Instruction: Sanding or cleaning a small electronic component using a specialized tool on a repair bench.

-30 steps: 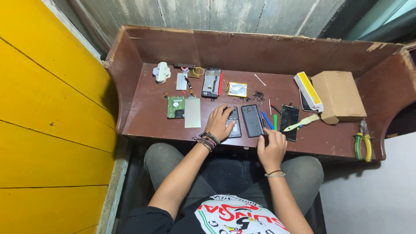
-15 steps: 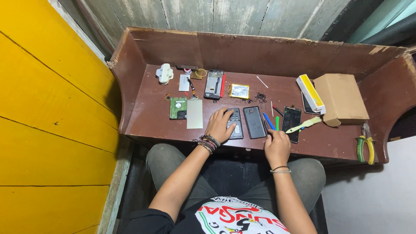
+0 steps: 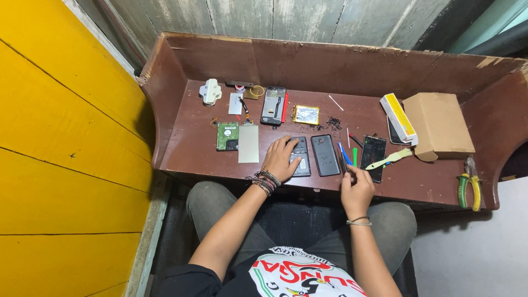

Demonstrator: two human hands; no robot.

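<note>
Pressing left hand (image 3: 281,158) on phone (image 3: 300,157).

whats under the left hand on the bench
The left hand rests flat on a dark phone lying on the brown bench. Only the phone's right part shows; its left side is covered by the fingers and palm.

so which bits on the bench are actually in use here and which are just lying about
In use:
left hand resting on a dark phone
right hand at a thin tool
black phone back between the hands

Lying about:
green circuit board
cardboard box
pliers
yellow-white box
</note>
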